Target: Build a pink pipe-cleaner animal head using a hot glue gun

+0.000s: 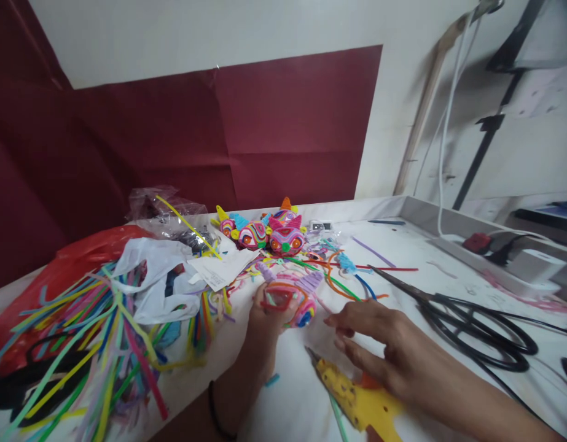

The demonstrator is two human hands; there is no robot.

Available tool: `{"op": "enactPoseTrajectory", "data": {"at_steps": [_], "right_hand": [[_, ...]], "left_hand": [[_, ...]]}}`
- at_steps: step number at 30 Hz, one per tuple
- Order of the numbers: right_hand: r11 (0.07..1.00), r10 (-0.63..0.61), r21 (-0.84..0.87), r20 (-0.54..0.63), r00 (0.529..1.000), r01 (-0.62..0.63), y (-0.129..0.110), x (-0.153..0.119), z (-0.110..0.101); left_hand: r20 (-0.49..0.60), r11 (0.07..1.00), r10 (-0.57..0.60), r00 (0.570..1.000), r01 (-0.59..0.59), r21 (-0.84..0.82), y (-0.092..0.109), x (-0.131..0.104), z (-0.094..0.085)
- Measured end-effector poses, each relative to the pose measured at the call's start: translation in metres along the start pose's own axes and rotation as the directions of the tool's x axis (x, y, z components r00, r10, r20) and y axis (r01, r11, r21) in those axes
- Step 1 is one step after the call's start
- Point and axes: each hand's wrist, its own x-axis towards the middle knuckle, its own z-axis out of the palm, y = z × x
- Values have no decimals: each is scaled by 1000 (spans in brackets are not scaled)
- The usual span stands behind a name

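Observation:
My left hand (260, 331) grips a rounded craft animal head (290, 301) covered in coiled pink, orange and purple pipe cleaners, with purple ears and a blue spot low on its front. The fingers wrap its left side and hide part of it. Just right of the head, my right hand (379, 347) hovers with bent fingers slightly apart, and I see nothing between them. Below that hand lies a yellow glue gun (352, 393), its dark nozzle pointing up and left. Several finished-looking heads of the same kind (285, 236) sit behind.
Black-handled scissors (472, 331) lie at right, near a cable and a white power strip (518, 270). Loose pipe cleaners (121, 344), a white plastic bag (147, 276) and a red bag (75, 258) crowd the left. A raised table edge (449, 221) runs along the back right.

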Motion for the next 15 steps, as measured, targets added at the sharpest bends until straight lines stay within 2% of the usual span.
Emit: {"op": "enactPoseTrajectory", "data": {"at_steps": [3,5,9,15], "right_hand": [[996,-51,-80,-68,996,45,5,-14,2],[988,-104,-123,-66,992,96,6,-20,-1],[961,-219,-166,22,975,220,4,-31,-8],[922,-239,-281,129,963,266,9,-53,-9]], "left_hand": [[11,1000,18,1000,-18,12,-3,3,-1],[13,999,29,999,-29,21,-6,7,-2],[-5,998,44,999,-44,37,-11,14,-2],[38,1000,25,999,-25,14,-2,2,1]]}}
